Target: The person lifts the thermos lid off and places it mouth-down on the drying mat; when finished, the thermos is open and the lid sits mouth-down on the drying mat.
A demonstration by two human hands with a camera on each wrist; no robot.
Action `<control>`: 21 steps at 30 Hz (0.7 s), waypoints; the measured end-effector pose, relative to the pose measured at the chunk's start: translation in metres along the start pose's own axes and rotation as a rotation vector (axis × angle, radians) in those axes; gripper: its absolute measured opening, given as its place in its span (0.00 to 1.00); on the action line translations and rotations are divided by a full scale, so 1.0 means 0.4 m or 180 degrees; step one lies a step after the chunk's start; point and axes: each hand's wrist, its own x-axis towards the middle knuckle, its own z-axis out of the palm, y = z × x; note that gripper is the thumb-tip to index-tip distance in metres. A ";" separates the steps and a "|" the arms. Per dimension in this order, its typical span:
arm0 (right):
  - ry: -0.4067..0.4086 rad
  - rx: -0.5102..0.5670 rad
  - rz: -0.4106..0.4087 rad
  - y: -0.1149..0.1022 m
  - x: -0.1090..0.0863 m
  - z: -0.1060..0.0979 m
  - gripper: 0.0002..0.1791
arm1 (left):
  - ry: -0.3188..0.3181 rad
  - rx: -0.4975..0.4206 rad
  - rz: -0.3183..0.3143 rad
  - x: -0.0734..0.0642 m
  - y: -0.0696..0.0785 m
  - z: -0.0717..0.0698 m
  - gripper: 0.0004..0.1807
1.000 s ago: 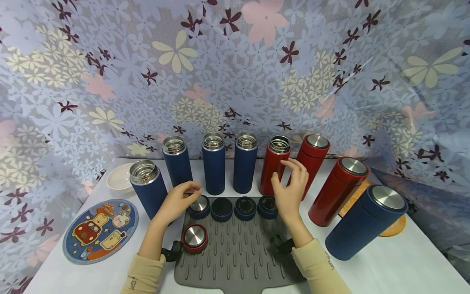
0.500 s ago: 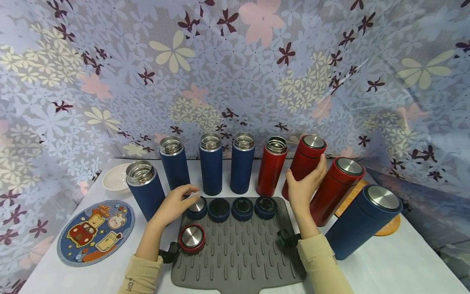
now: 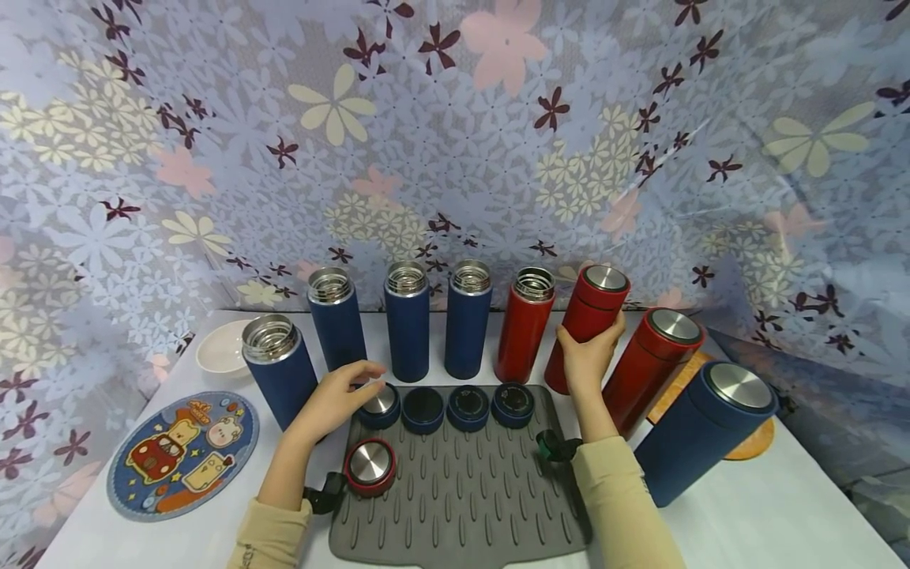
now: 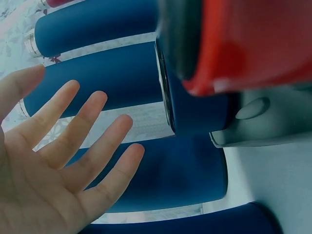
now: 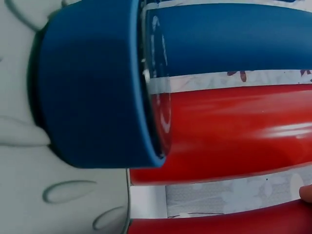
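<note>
In the head view my right hand (image 3: 588, 367) grips a capped red thermos (image 3: 588, 320), thumb on its left side and fingers on its right. A fingertip (image 5: 306, 193) shows beside that red thermos (image 5: 219, 219) in the right wrist view. My left hand (image 3: 334, 405) hovers loosely by a steel-topped blue lid (image 3: 379, 403) on the grey mat (image 3: 462, 506). Its fingers are spread and hold nothing in the left wrist view. Three blue lids with dark faces, one of them a lid (image 3: 468, 408), lie in line with it. A red lid (image 3: 370, 466) sits nearer.
Several lidless blue thermoses, such as the thermos (image 3: 407, 332), and a lidless red thermos (image 3: 526, 328) stand behind the mat. At right are another capped red thermos (image 3: 650, 367), a capped blue thermos (image 3: 700, 438) and a wooden board (image 3: 753, 442). A cartoon mat (image 3: 185, 458) and white bowl (image 3: 222, 349) lie left.
My right hand has moved right, away from the lidless red thermos to the capped red one, and has taken hold of it. The left hand has stayed nearly still.
</note>
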 end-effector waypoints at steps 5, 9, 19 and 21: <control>0.0083 -0.0083 -0.0051 -0.007 -0.012 -0.001 0.50 | -0.0075 -0.0020 -0.0009 -0.002 -0.007 0.000 0.15; 0.0187 -0.0082 -0.0301 -0.028 -0.032 -0.006 0.49 | -0.0137 -0.0020 -0.0003 -0.002 -0.012 0.002 0.16; 0.0284 0.0319 -0.1233 -0.128 -0.109 -0.028 0.46 | -0.0209 0.0066 0.0031 0.001 -0.022 0.005 0.18; 0.0131 0.0428 -0.1367 -0.142 -0.124 -0.031 0.47 | -0.0203 0.0063 0.0024 0.000 -0.021 0.005 0.17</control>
